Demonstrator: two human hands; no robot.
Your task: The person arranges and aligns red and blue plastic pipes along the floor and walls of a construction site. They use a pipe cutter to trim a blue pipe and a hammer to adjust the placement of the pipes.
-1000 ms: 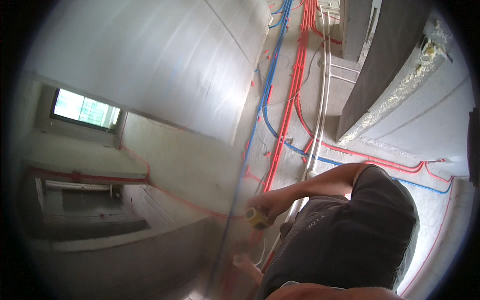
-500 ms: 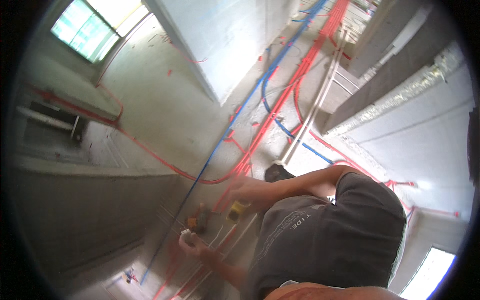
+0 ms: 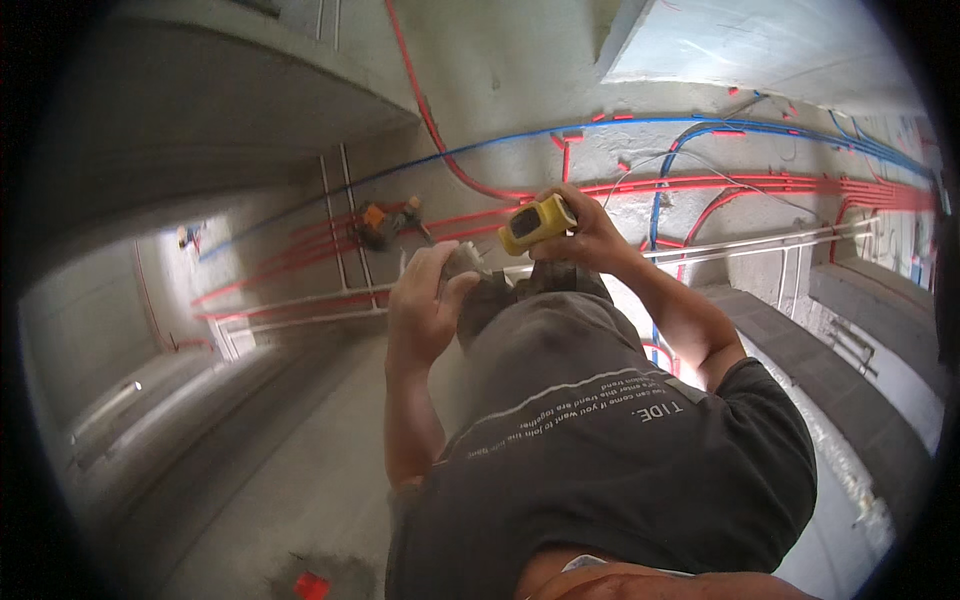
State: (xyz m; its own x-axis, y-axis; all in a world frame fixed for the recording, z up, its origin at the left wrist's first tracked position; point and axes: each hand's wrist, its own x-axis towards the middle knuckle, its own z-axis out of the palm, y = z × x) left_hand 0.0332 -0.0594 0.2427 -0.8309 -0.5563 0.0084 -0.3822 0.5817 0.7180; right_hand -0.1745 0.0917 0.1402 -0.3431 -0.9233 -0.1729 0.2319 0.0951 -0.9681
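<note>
My right hand [image 3: 600,238] is wrapped round a yellow tape measure [image 3: 536,222] with a dark face, held up in front of my body. Just to its left, my left hand [image 3: 422,300] is closed with thumb and fingers round a small whitish piece [image 3: 461,262], whose exact kind is too blurred to make out. The tape measure and the pale piece are close together but apart. Beyond my left hand, an orange-and-dark power tool [image 3: 385,222] lies on the floor.
Red conduits [image 3: 740,184] and a blue conduit [image 3: 500,140] run across the concrete floor. White pipes [image 3: 780,243] lie nearer to me. Grey walls [image 3: 230,110] rise at the left, and a pale wall [image 3: 770,50] stands at the upper right. A red scrap [image 3: 311,586] is at the lower left.
The view has swung round, so the conduits now run across it. My hands have come closer together in front of my body, still holding the tape measure and the whitish piece.
</note>
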